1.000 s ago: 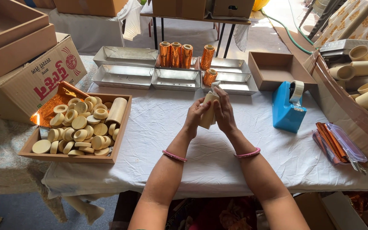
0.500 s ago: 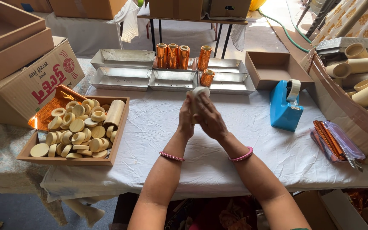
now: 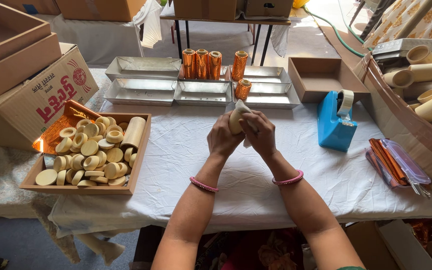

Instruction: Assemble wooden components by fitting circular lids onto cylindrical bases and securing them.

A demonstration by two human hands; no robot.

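Here, a cream tube (image 3: 236, 121) between both hands, left (image 3: 222, 139) and right (image 3: 262, 136) closed around it.

On the counter (image 3: 186, 165), the wooden tray (image 3: 138, 160) of round caps (image 3: 88, 155) is lying at the left and the tape dispenser (image 3: 333, 125) at the right. The metal trays (image 3: 141, 91) are lying behind, with foil rolls (image 3: 202, 63) among them. Both hands are meeting in the middle.
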